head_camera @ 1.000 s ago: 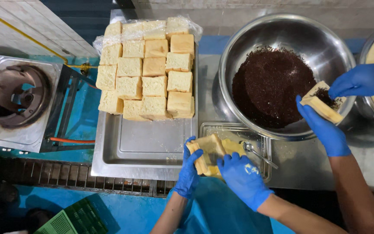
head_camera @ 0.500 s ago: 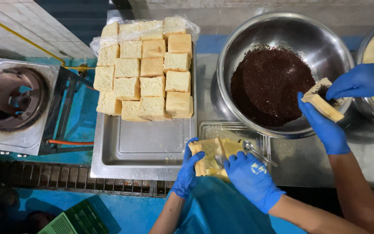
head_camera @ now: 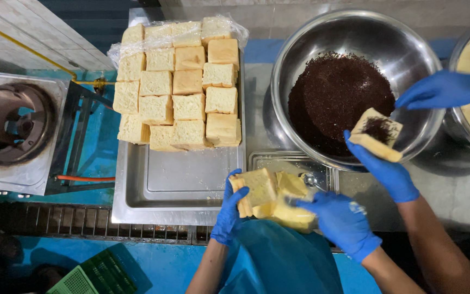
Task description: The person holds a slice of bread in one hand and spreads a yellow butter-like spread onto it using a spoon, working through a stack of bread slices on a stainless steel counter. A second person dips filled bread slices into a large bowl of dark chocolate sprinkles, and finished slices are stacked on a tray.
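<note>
Head view, looking straight down on a steel bench [head_camera: 463, 190]. Left hand [head_camera: 227, 209], in blue glove, clasped around the edge of a bread slice [head_camera: 257, 188], thumb on top, slice kept flat and face up just over the near edge of a small steel tray [head_camera: 270, 159], probably so that the upper side stays open to the other hand. Right hand [head_camera: 344, 220], also gloved, curled beside the slice over a soft yellow spread [head_camera: 292, 215]; blurred, so cannot tell whether gripping a tool or only pressing. Spoon [head_camera: 311, 179] lying in the small tray, close to both hands. To the left, a large steel tray [head_camera: 180, 185] with a stack of cut bread [head_camera: 180, 92] piled at its far end, near end bare. Far right, a big steel bowl [head_camera: 322, 38] with dark crumbly filling [head_camera: 338, 98]. Co-worker's gloved hand [head_camera: 387, 171] holding another slice [head_camera: 376, 133] tilted over the bowl rim, likely so loose filling drops back inside; co-worker's other hand [head_camera: 447, 90] above the same bowl. Gas burner [head_camera: 12, 125] far left, apart from the work.
</note>
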